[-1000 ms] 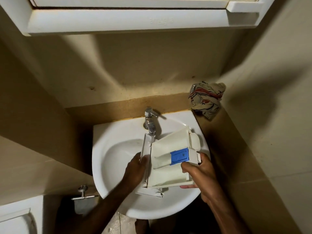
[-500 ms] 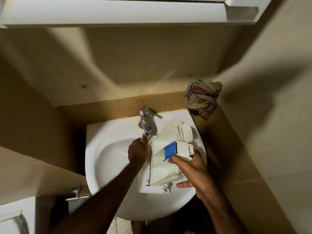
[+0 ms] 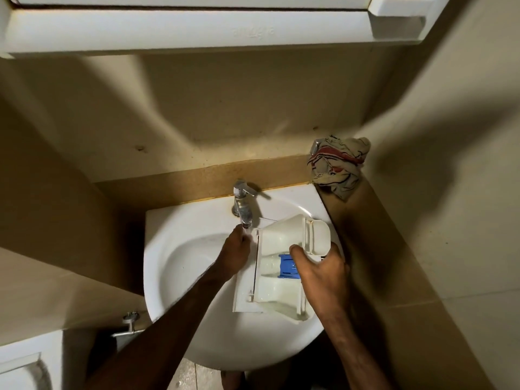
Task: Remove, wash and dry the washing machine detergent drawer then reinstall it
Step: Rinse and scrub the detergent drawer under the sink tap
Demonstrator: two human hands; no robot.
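I'm gripping the detergent drawer (image 3: 277, 266) w/ my right hand (image 3: 323, 274), tilting it over the sink (image 3: 180, 277) so rinse water is draining off. My left hand (image 3: 236, 253) is curling at the tap (image 3: 242, 205) spout, prob. steering flow; whether it's gripping, can't tell. Rag (image 3: 337, 164) is waiting nearby for drying.

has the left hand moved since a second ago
Yes. The left hand has left the white plastic detergent drawer and gone up to the chrome tap spout.
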